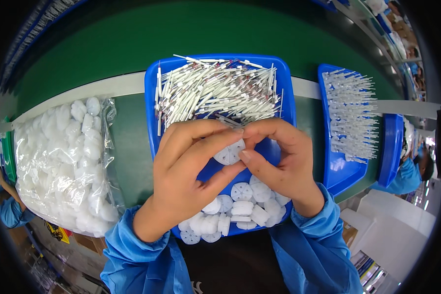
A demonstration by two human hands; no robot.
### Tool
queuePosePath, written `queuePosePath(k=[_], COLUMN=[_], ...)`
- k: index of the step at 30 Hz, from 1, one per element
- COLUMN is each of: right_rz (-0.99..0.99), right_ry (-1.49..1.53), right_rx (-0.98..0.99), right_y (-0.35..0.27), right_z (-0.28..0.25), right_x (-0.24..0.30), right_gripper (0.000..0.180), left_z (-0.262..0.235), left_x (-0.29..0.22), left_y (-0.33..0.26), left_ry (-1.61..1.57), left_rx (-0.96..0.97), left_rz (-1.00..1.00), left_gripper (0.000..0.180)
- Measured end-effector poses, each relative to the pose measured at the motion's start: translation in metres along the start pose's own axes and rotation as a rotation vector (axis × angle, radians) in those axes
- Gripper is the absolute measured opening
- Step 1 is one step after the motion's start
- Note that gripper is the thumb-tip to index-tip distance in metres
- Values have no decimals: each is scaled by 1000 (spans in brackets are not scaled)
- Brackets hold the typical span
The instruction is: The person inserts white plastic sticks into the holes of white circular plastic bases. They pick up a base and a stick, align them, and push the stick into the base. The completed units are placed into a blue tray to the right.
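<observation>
Over the middle of a blue tray (150,105), my hands meet around a white round plastic disc (229,154) with small holes. My left hand (188,169) is closed on the disc, thumb beneath and fingers above. My right hand (281,164) pinches at the disc's right edge with thumb and index finger. Thin pale sticks (229,121) show just beyond the fingertips; whether they are in the disc I cannot tell. Heaped white sticks (215,90) with thin metal-like ends fill the tray's far part. Several loose white discs (241,191) lie in its near part.
A clear plastic bag (63,161) packed with white discs lies at the left. To the right, a second blue tray (341,179) holds rows of pale pieces with upright thin stems (350,115). Another blue tray (391,147) stands beyond it. Other people's blue sleeves (406,176) show at the sides.
</observation>
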State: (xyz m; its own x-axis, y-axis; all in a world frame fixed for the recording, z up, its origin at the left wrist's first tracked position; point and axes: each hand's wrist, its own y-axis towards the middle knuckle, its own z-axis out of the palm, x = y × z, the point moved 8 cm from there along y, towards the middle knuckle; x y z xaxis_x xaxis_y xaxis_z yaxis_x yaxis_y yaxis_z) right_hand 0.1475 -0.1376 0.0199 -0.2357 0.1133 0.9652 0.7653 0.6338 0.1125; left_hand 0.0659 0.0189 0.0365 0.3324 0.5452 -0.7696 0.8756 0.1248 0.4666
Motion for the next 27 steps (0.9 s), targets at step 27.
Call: queuePosePath(k=[27], right_rz=[76], right_ry=[364], right_rx=[88], right_y=[-5], right_z=[7], right_x=[-12], right_gripper=[40], left_z=[2], left_x=[-11], left_y=[-3], left_ry=[117], left_rx=[-53], left_rz=[154], left_gripper=[59])
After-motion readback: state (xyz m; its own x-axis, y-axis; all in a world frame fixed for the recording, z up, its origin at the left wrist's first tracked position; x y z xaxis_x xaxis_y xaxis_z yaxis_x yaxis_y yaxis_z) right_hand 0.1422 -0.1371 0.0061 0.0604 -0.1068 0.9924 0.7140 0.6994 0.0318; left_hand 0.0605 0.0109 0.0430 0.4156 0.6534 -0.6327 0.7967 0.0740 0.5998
